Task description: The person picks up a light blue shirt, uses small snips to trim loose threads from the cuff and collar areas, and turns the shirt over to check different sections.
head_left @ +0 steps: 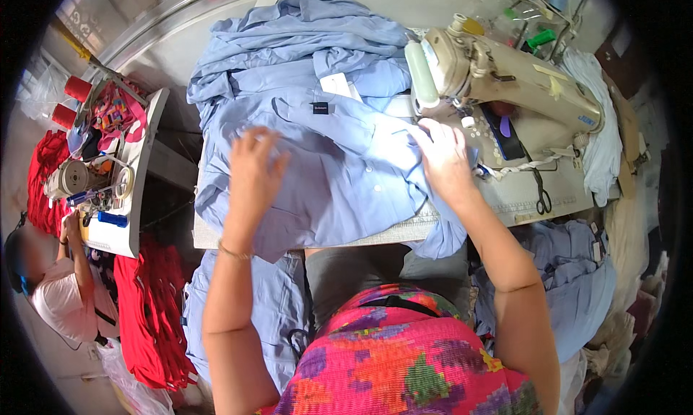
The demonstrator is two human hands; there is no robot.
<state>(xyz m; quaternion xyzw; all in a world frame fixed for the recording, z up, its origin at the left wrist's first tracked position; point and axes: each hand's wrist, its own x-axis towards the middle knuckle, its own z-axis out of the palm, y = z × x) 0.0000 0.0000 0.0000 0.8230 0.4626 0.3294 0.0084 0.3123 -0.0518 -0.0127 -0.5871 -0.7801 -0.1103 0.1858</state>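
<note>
A light blue button-up shirt point(317, 176) lies spread on the sewing table, with a dark label at its collar and white buttons down the front. Over its left part is my left hand point(254, 166), somewhat blurred, fingers apart and nothing held. My right hand point(446, 158) rests at the shirt's right edge, under the bright light beside the sewing machine point(512, 75). Its fingers look spread on the fabric; what lies under the palm is hidden. Part of the shirt hangs over the table's front edge below that hand.
More blue shirts point(303, 32) are heaped at the back of the table. Black scissors point(541, 191), a dark case point(505, 133) and loose buttons lie near the machine. Blue garments point(563, 285) hang below right. At left, another person point(68, 292) works by red garments point(148, 307).
</note>
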